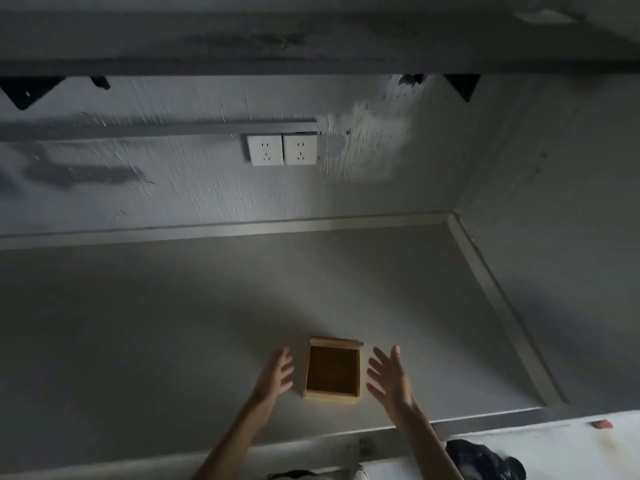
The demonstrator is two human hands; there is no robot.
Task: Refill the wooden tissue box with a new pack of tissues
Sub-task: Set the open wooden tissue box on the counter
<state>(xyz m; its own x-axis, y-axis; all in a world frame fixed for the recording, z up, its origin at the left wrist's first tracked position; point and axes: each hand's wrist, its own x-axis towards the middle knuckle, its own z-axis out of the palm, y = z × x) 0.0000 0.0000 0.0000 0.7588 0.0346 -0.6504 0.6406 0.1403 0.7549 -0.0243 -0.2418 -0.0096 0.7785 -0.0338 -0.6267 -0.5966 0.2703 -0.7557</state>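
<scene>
A grey wall (173, 188) fills the upper part of the view, its surface scuffed and scratched, with a shelf (242, 39) running across it on black brackets (462, 85). Below lies a grey countertop (156, 323) edged by a raised rim along the back and right side. A double white wall socket (282, 149) sits mid-wall beneath a horizontal conduit strip (156, 130).

The wooden tissue box (332, 370) rests on the countertop near its front edge, open side up, its dark interior bare of tissues as far as can be seen. The new pack is not visible.

The right hand (389, 377) is just beside the box's right wall, fingers spread and released, gripping nothing. The left hand (277, 374) is just beside the left wall, likewise splayed and empty. Neither hand touches the box.
</scene>
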